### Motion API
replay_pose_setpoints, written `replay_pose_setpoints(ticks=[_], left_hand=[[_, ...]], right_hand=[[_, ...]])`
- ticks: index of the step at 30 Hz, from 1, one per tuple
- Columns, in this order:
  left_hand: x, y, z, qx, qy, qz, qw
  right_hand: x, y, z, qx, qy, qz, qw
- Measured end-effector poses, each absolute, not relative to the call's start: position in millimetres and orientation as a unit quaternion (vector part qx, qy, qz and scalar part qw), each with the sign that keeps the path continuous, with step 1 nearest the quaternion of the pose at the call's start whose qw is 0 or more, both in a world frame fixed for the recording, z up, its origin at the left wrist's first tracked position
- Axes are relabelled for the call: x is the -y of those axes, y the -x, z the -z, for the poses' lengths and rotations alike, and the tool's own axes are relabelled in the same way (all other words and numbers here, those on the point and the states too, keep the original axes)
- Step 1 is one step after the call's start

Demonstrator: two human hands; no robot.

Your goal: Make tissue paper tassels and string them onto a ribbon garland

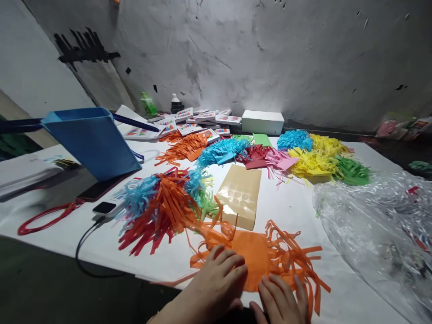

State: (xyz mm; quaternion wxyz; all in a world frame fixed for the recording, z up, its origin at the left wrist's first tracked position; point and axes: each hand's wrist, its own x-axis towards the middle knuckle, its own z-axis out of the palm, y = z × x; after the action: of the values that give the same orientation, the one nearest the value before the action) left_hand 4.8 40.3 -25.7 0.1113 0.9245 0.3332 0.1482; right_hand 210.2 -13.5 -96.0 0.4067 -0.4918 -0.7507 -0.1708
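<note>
— Orange fringed paper (256,258), that's what lies under both my palms, at the near edge of the white table (297,211), just in front of the tan packet (240,195).

— How are your hands set?

— My left hand (216,281) lies flat with fingers spread on the uncut middle; my right hand (281,299) is flat too, fingertips on the sheet's near edge beside the right-hand fringe. Neither grips anything; they only press.

— What does pressing well take, in your view?

— I'd keep the pressure on the solid centre, since the strips curl and look easy to tear or crease. I'd slide outward gently, not drag.

— Anything close enough to snag?

— The mixed red, blue and orange pile (158,209) sits just to the left, some strands nearly touching mine. The clear plastic bag (374,225) lies to the right, apart.
</note>
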Motion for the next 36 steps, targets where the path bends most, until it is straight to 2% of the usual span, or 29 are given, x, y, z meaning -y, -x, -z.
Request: replay_pose_setpoints(ticks=[7,11,17,20,24,27,29,33,36], left_hand=[[-25.8,-2.9,40.8,-0.285,-0.922,-0.247,0.084],[-21.0,-0.5,40.4,-0.28,-0.911,-0.289,0.094],[-42.1,17.6,29.3,-0.388,-0.904,-0.17,0.057],[-54.1,32.2,22.9,-0.449,-0.879,-0.163,0.008],[-49.6,24.9,20.7,-0.366,-0.91,-0.197,0.013],[-40.8,5.4,22.8,-0.28,-0.933,-0.211,0.083],[-38.2,-3.3,24.7,-0.273,-0.926,-0.236,0.109],[-39.5,-9.0,25.9,-0.305,-0.909,-0.251,0.131],[-45.6,-16.9,24.2,-0.38,-0.891,-0.205,0.141]], right_hand=[[19.0,-220.7,96.8,0.823,0.418,0.183,0.339],[18.5,-232.2,88.4,0.843,0.386,0.152,0.343],[18.1,-241.4,81.3,0.854,0.364,0.137,0.346],[18.6,-245.0,82.5,0.842,0.383,0.151,0.349],[16.3,-250.1,82.4,0.871,0.341,0.175,0.308],[16.7,-250.2,85.6,0.853,0.366,0.147,0.342],[19.0,-249.4,88.3,0.834,0.386,0.123,0.375],[24.0,-244.2,85.0,0.78,0.447,0.082,0.431],[22.0,-233.7,75.7,0.722,0.523,0.067,0.448]])
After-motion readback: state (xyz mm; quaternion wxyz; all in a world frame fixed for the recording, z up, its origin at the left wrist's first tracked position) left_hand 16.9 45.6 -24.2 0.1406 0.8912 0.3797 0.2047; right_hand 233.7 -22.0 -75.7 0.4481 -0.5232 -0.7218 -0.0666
